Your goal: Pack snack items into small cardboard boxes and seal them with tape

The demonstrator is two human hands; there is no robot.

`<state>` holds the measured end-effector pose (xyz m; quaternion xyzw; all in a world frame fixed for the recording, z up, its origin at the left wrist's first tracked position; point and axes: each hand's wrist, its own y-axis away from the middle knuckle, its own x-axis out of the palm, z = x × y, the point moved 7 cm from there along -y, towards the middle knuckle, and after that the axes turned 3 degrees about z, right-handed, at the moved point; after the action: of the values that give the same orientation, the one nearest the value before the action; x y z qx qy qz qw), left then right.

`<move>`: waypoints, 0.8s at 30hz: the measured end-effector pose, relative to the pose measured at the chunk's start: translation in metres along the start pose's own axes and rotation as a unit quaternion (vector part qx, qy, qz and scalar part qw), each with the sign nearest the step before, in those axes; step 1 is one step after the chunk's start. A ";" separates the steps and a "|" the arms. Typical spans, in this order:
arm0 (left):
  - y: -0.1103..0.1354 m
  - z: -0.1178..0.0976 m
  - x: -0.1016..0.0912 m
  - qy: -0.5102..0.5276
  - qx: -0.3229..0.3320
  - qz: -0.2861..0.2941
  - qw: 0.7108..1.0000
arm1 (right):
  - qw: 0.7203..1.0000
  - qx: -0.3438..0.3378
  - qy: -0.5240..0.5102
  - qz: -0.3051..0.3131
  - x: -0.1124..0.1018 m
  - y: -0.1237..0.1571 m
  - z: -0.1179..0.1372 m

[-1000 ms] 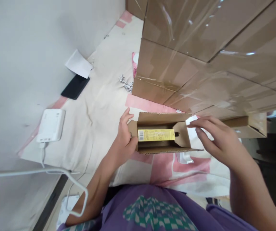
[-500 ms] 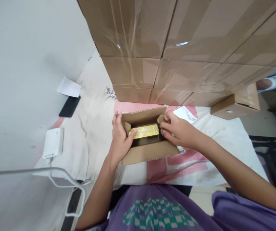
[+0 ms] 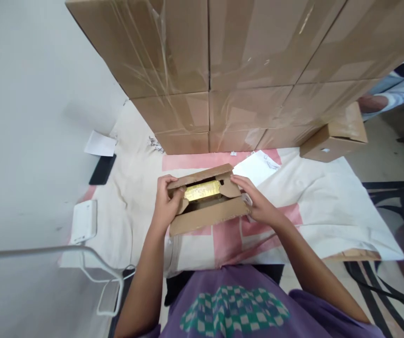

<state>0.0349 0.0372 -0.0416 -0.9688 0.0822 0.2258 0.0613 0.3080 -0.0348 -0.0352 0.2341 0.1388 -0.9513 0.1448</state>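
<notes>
While the left hand [image 3: 165, 206] grips the carton [image 3: 212, 215], its flaps [image 3: 202, 176] have drawn closer.

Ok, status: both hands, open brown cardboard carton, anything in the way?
Left hand gripping left end of carton, right hand at right end. Rectangular yellow box inside, long flaps unclosed. White paper sheet behind carton, not over it.

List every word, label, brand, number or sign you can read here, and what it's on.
None can be read.
Yellow box inside the open cardboard box: printing, too small and blurred.
White sheet beyond it: no legible words.
Carton at the right: pale patch, too small to tell whether it's printed.
</notes>
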 end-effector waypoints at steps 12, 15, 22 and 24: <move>0.010 -0.026 -0.006 -0.195 0.036 0.156 0.968 | 0.923 0.228 -0.143 -0.276 0.027 -0.010 -0.014; 0.021 -0.053 0.029 -0.311 0.113 0.155 0.931 | 0.931 0.195 -0.123 -0.283 0.023 -0.010 -0.005; 0.010 -0.050 0.050 -0.355 0.201 0.197 0.891 | 0.880 0.282 -0.073 -0.375 -0.031 0.071 -0.036; 0.003 -0.049 0.045 -0.366 0.210 0.213 0.881 | 0.879 0.336 -0.050 -0.336 -0.035 0.095 -0.053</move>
<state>0.0947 0.0212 -0.0184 -0.7407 0.3040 0.5493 0.2392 0.3918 -0.0974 -0.0821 0.1604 -0.1258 -0.9427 -0.2641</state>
